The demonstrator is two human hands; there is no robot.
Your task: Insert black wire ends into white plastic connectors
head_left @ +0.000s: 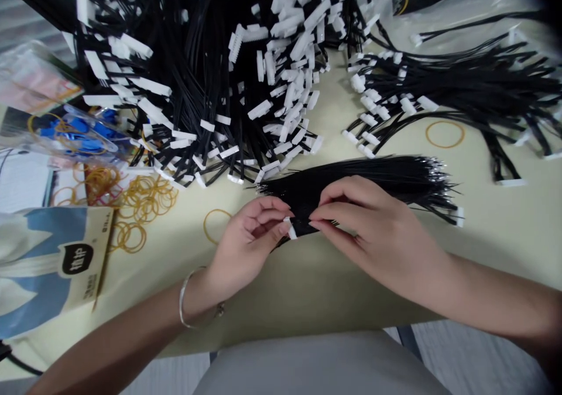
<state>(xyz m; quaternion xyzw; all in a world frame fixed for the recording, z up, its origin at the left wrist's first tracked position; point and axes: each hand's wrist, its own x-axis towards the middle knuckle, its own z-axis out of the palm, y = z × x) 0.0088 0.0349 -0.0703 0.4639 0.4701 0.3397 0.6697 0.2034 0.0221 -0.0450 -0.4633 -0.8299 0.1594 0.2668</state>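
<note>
My left hand (248, 240) pinches a small white connector (290, 229) at the near end of a black wire. My right hand (369, 228) pinches black wires right beside that connector, fingertips almost touching the left ones. Both hands sit over the near edge of a flat bundle of loose black wires (386, 175) with bare metal tips pointing right. A silver bracelet (184, 298) circles my left wrist.
A big heap of black cables with white connectors (211, 73) fills the back of the pale yellow table (307, 284). A smaller cable bunch (461, 85) lies back right. Yellow rubber bands (140, 208) scatter left, one (445, 134) at right. Plastic bags (48, 260) lie far left.
</note>
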